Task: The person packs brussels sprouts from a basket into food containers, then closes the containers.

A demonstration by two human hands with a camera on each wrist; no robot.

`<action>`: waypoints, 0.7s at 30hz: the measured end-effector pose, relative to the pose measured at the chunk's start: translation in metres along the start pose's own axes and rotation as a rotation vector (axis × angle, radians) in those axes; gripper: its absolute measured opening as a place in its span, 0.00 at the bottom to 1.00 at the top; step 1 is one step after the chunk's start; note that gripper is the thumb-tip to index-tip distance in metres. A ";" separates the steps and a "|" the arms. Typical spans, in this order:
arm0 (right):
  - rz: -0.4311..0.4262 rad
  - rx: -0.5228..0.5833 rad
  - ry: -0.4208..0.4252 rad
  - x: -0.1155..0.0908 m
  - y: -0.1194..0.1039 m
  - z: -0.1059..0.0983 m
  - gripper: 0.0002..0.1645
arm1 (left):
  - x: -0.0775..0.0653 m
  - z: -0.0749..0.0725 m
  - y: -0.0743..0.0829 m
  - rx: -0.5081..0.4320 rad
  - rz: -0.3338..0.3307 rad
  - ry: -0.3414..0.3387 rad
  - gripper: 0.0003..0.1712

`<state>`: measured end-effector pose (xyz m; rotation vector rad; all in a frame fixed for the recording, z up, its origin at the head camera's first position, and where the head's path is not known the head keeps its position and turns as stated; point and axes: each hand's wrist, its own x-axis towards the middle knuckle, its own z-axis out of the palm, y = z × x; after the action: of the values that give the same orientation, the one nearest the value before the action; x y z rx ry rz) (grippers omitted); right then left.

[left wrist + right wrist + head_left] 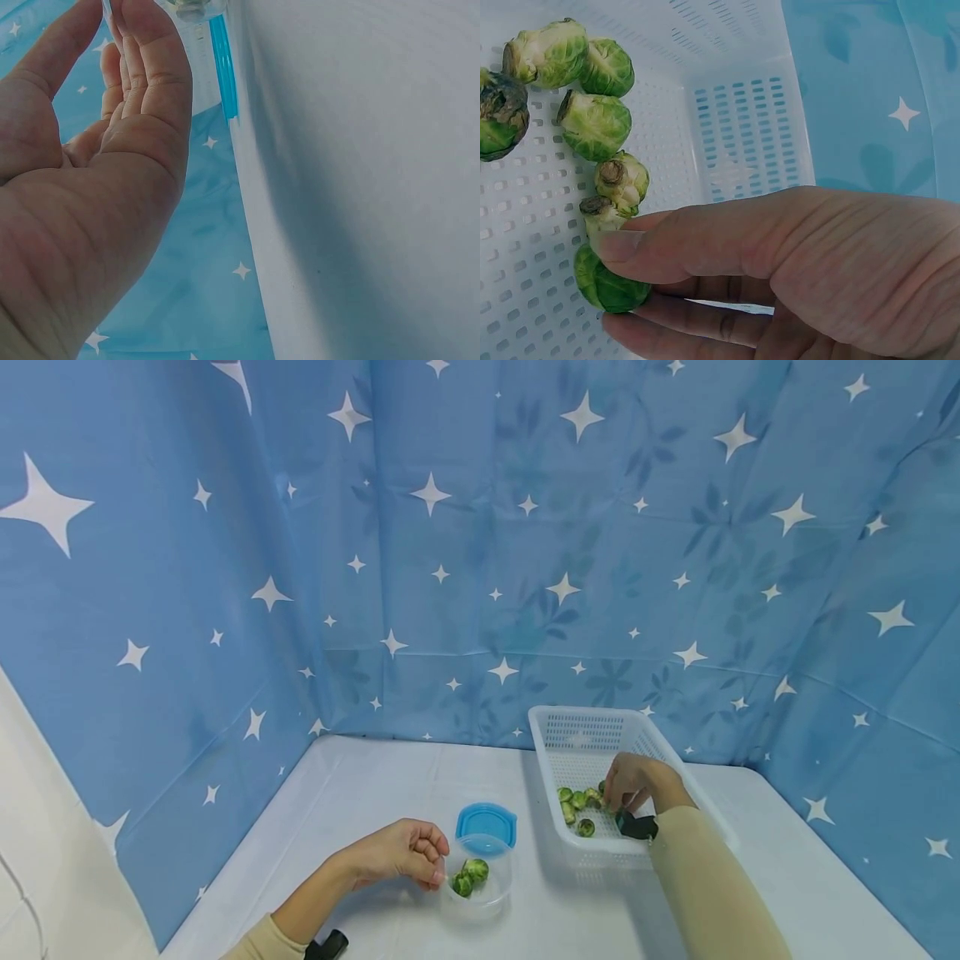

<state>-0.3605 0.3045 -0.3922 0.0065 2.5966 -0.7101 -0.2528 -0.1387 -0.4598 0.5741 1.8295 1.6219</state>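
Note:
My left hand (401, 856) pinches the rim of a clear round plastic container (491, 908) between thumb and fingers. Inside it lie Brussels sprouts (476, 869), one against another. In the left wrist view, the left hand (127, 142) has the container's edge at its fingertips. My right hand (637, 779) reaches down into a white plastic basket (538, 735). From the right wrist view, the right hand (780, 270) has its thumb and fingers around a green Brussels sprout (604, 281). Several other sprouts (596, 124) lie beside it on the basket floor.
A blue lid (487, 817) lies on the white-covered table (420, 768) just behind the container. The basket stands right of it, with high perforated walls. A blue curtain (465, 543) with white stars surrounds the table's back and sides.

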 end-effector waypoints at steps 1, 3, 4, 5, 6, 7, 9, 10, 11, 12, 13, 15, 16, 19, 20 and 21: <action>-0.006 -0.002 0.004 0.000 0.000 0.000 0.07 | 0.000 0.000 0.000 0.000 0.001 0.000 0.26; -0.021 -0.003 0.014 0.000 -0.001 -0.001 0.07 | 0.000 0.000 0.000 0.000 0.002 0.000 0.26; -0.030 -0.007 0.016 0.000 -0.002 -0.002 0.06 | 0.000 0.000 0.000 -0.001 0.002 -0.001 0.26; -0.035 -0.009 0.023 0.000 -0.002 -0.002 0.06 | 0.000 0.000 0.000 -0.001 0.002 -0.001 0.26; -0.039 -0.010 0.030 0.001 -0.003 -0.003 0.07 | 0.000 0.000 0.000 -0.001 0.002 -0.002 0.26; -0.044 -0.014 0.038 0.001 -0.004 -0.004 0.07 | 0.000 0.000 0.000 -0.001 0.002 -0.003 0.26; -0.054 -0.025 0.059 0.002 -0.005 -0.006 0.07 | 0.000 0.000 0.000 0.000 0.004 -0.004 0.26; -0.060 -0.029 0.074 0.002 -0.006 -0.006 0.08 | 0.000 0.000 0.000 0.000 0.004 -0.005 0.26; -0.067 -0.038 0.091 0.003 -0.006 -0.007 0.08 | 0.000 0.000 0.000 0.001 0.006 -0.006 0.26; -0.077 -0.042 0.108 0.004 -0.007 -0.008 0.09 | 0.000 0.000 0.001 0.001 0.007 -0.007 0.25; -0.086 -0.051 0.129 0.004 -0.008 -0.008 0.09 | 0.000 0.000 0.001 0.002 0.007 -0.006 0.25; -0.111 -0.072 0.171 0.007 -0.009 -0.010 0.10 | -0.001 0.000 0.000 0.003 0.007 -0.004 0.26; -0.120 -0.081 0.188 0.007 -0.009 -0.011 0.10 | -0.001 0.000 0.000 0.004 0.007 -0.003 0.26; -0.149 -0.090 0.231 0.007 -0.012 -0.013 0.13 | -0.001 0.000 0.000 0.006 0.003 0.001 0.26; -0.164 -0.089 0.240 0.007 -0.013 -0.014 0.13 | -0.001 0.000 0.000 0.005 0.003 0.001 0.26; -0.177 -0.087 0.250 0.006 -0.014 -0.015 0.13 | -0.001 0.000 0.000 0.005 0.002 0.000 0.26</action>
<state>-0.3739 0.2990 -0.3768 -0.1745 2.8928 -0.6961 -0.2522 -0.1388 -0.4596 0.5782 1.8340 1.6199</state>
